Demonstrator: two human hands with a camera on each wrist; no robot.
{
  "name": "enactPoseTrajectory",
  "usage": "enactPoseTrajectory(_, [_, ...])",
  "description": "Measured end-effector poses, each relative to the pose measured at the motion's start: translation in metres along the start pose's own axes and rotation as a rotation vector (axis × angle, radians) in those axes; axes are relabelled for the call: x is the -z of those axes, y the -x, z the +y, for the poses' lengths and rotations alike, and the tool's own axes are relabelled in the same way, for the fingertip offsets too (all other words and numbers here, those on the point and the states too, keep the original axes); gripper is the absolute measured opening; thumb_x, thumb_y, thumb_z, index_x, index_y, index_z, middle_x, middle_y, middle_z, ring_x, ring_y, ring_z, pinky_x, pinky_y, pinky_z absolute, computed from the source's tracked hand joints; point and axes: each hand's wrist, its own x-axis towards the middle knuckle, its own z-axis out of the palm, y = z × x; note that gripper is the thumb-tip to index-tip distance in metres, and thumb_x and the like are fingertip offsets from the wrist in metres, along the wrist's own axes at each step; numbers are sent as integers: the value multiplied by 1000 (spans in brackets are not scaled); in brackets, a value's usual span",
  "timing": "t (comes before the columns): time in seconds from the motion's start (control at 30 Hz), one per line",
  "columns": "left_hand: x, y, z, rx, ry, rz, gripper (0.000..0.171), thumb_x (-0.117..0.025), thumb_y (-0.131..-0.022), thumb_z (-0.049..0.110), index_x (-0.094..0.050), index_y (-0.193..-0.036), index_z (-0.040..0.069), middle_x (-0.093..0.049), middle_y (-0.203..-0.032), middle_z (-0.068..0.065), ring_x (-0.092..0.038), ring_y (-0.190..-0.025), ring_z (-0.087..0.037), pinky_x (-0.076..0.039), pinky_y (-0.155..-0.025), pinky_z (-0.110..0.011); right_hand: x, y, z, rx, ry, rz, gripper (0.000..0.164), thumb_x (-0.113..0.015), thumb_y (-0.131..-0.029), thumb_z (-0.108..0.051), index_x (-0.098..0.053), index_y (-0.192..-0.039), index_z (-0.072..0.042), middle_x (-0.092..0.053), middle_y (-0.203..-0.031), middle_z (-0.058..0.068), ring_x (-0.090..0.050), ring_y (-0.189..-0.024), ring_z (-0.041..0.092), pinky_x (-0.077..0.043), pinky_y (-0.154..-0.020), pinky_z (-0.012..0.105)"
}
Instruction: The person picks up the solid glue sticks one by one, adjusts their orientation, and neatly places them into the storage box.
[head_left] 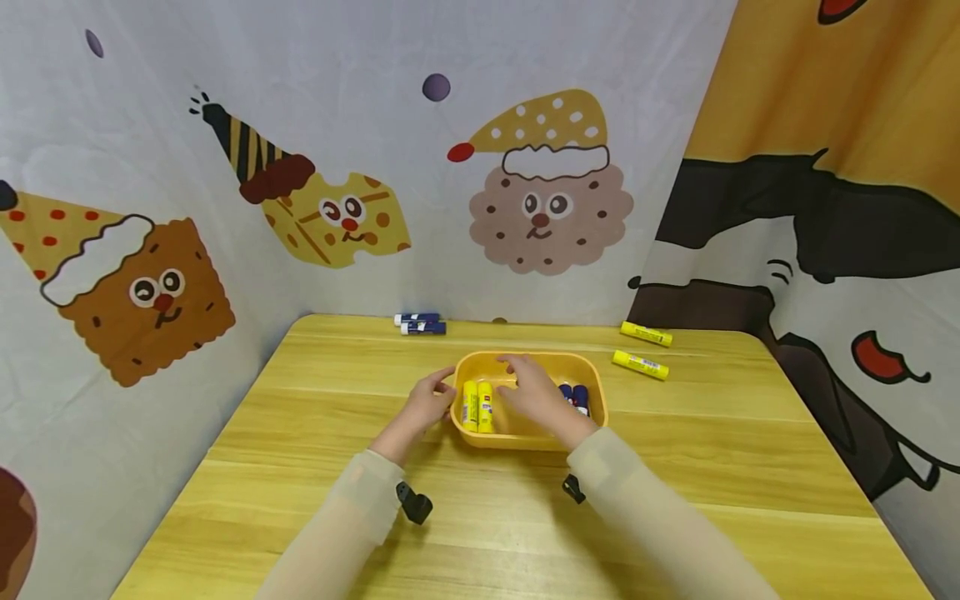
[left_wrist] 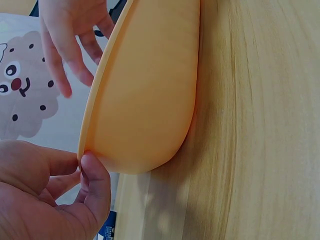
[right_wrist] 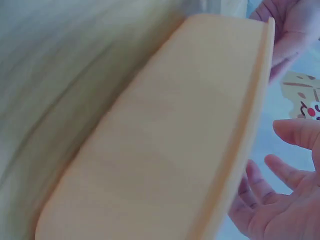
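Note:
An orange-yellow plastic basket [head_left: 517,442] stands on the table. Its left rim is pinched between thumb and fingers of my left hand [head_left: 427,404], as the left wrist view shows at the basket wall [left_wrist: 145,90]. My right hand [head_left: 536,398] hovers over the inside of the basket, fingers spread and holding nothing; the right wrist view shows the same hand [right_wrist: 292,200] with its fingers apart. Two yellow glue sticks [head_left: 477,408] lie side by side in the basket's left end. Dark blue tubes [head_left: 580,397] lie at the right end, partly hidden by my right hand and wrist.
Two dark blue tubes with white ends [head_left: 423,328] lie at the table's back edge, left of centre. Beyond the basket on the right are two more yellow sticks [head_left: 640,365]. A cartoon-printed cloth [head_left: 450,250] hangs behind the wooden table [head_left: 712,475].

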Motion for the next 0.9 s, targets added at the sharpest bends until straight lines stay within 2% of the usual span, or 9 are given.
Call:
enactPoseTrajectory(0.13, [0,0,0,14,-3,2,45,-52,-96,7,-46,-141,11,-51,-102,-14,-52,-69,-15,-54,-66,-33,10,4,5,63,22,33,52,-63,-91,-21,-45,-140,-17,-49,-128,13,-53,-112,31,-50,-88,43])
enactPoseTrajectory(0.37, [-1,-2,-1,12,-6,-1,45,-51,-97,7,-45,-141,11,-51,-103,-14,-53,-70,-17,-53,-63,-31,27,10,18,158,41,39,51,-61,-92,-23,-45,-140,-16,-46,-129,11,-50,-117,32,-48,-93,45])
enactPoseTrajectory(0.57, [-1,0,0,16,-7,6,46,-51,-97,8,-45,-141,13,-52,-103,-14,-51,-66,-14,-53,-61,-29,46,11,34,271,90,102,48,-61,-93,-23,-47,-138,-15,-46,-133,12,-48,-120,32,-44,-99,49])
enactPoseTrajectory(0.8, [-2,-1,0,19,-4,3,46,-52,-96,7,-45,-141,12,-52,-103,-14,-51,-66,-14,-55,-67,-37,69,13,60,275,146,130,48,-59,-94,-25,-45,-140,-18,-43,-138,12,-43,-126,33,-40,-101,54])
enactPoseTrajectory(0.9, [-1,-2,-1,22,-4,8,45,-52,-96,7,-46,-141,12,-52,-104,-15,-51,-66,-15,-54,-65,-34,76,13,72,245,162,143,49,-59,-94,-25,-45,-140,-18,-42,-138,14,-42,-126,36,-40,-101,56])
